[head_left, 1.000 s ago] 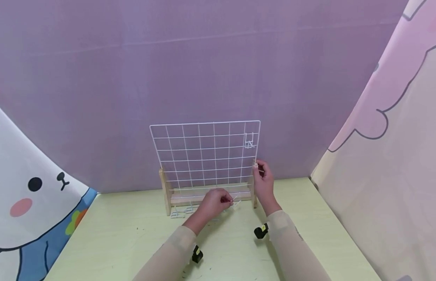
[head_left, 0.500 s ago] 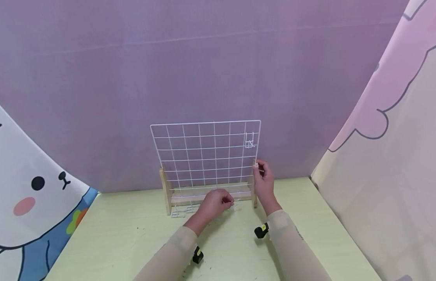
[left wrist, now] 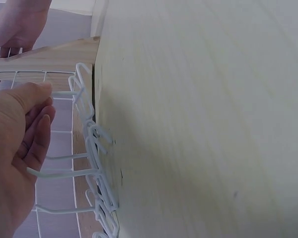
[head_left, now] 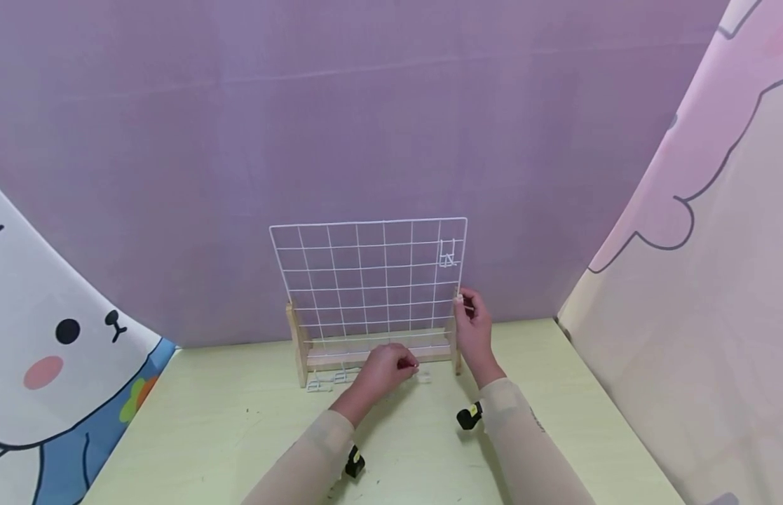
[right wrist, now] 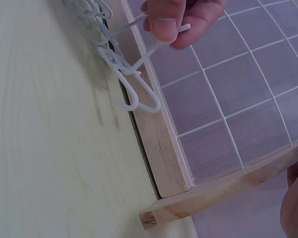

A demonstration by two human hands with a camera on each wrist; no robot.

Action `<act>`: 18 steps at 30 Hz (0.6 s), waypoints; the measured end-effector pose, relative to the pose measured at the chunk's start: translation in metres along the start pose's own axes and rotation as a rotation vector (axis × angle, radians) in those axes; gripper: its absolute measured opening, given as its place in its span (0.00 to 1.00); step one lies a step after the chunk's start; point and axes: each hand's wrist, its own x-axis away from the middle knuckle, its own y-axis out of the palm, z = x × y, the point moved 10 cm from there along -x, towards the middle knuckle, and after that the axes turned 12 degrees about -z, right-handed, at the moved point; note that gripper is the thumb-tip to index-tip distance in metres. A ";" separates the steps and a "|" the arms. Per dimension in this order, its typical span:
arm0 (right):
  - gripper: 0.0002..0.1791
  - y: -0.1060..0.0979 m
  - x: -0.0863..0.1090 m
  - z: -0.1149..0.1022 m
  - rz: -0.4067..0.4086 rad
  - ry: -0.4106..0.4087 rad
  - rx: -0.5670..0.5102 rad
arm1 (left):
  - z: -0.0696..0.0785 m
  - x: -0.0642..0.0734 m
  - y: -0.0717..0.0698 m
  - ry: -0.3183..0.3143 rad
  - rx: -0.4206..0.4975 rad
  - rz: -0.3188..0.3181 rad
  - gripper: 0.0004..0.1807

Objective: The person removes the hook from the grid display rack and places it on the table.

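Note:
My left hand (head_left: 386, 368) pinches the arm of a white wire hook (right wrist: 146, 101) between thumb and forefinger, low in front of the rack and close to the tabletop. The right hand (head_left: 473, 326) grips the rack's right wooden upright (right wrist: 213, 191), thumb in front, fingers partly hidden behind. The rack carries a white wire grid panel (head_left: 372, 266) standing upright in the wooden base (right wrist: 159, 148). One white wire hook (head_left: 447, 254) hangs at the grid's upper right. Several more white hooks (left wrist: 102, 183) lie in a row along the base's front, partly behind my left hand.
A pale wood-grain table (head_left: 227, 421) lies under everything. Behind the rack rises a purple cloth backdrop (head_left: 366, 140), with patterned cloth (head_left: 63, 365) at the left and pink-and-cream cloth (head_left: 694, 315) at the right. Black wrist cameras (head_left: 470, 415) hang below both forearms.
My left hand has dropped slightly, and the pinched hook has come down toward the table. The right hand stays on the upright.

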 end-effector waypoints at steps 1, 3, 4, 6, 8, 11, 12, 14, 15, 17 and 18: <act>0.17 0.000 0.000 0.001 -0.002 0.002 0.001 | -0.001 0.000 0.000 0.000 0.004 0.000 0.02; 0.18 0.000 0.000 0.001 -0.001 0.004 0.000 | -0.001 0.000 0.001 0.002 0.009 0.003 0.03; 0.18 0.001 0.000 0.002 -0.002 0.003 -0.004 | -0.002 0.000 0.001 0.003 0.009 0.005 0.03; 0.18 0.001 0.000 0.001 -0.003 -0.001 -0.008 | -0.003 0.000 0.002 0.002 0.013 0.008 0.03; 0.17 0.001 0.000 0.001 -0.001 0.002 -0.012 | -0.004 0.000 0.002 0.005 0.016 0.012 0.03; 0.17 0.001 0.000 0.001 0.000 0.010 -0.015 | -0.006 0.001 0.003 -0.002 0.020 0.012 0.03; 0.17 0.001 0.000 0.001 0.001 0.015 -0.016 | -0.006 0.001 0.003 -0.005 0.020 0.011 0.03; 0.17 0.001 0.000 0.001 0.005 0.021 -0.019 | -0.007 0.001 0.003 -0.008 0.017 0.011 0.03; 0.16 0.001 0.000 0.001 0.010 0.021 -0.019 | -0.008 0.001 0.003 -0.010 0.017 0.010 0.03; 0.15 0.001 -0.001 0.001 0.019 0.022 -0.020 | -0.008 0.000 0.003 -0.014 0.018 0.010 0.03; 0.15 0.001 -0.001 0.000 0.023 0.021 -0.021 | -0.008 0.000 0.003 -0.013 0.016 0.011 0.03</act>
